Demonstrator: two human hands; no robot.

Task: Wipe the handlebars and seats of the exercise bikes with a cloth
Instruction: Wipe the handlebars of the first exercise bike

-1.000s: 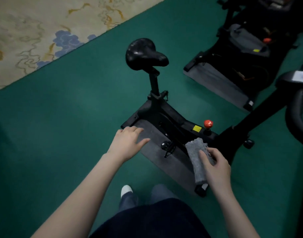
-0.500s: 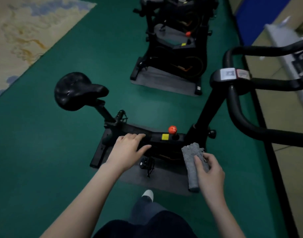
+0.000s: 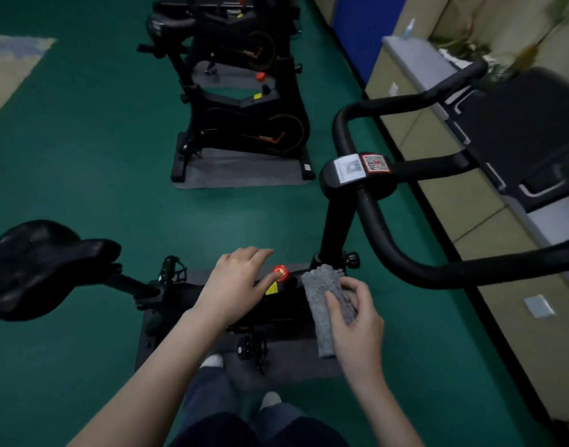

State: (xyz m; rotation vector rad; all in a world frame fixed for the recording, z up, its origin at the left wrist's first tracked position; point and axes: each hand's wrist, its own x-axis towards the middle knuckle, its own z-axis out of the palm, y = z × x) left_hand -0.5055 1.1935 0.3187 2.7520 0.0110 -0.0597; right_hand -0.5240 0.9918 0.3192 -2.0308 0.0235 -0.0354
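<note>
Head view, right hand [image 3: 357, 330] pinching fuzzy cloth [image 3: 320, 287]

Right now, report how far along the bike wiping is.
Done: no surface shows as wiped; I cannot tell. In hand: the right hand grips the grey cloth above the frame, clear of the handlebars and seat; the left hand is open by the red knob. Left: both of those, plus the bike behind.

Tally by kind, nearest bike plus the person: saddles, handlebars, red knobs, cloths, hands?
Saddle: 1
Handlebars: 1 set
Red knob: 1
Grey cloth: 1
Hands: 2, left hand and right hand
Total: 6
</note>
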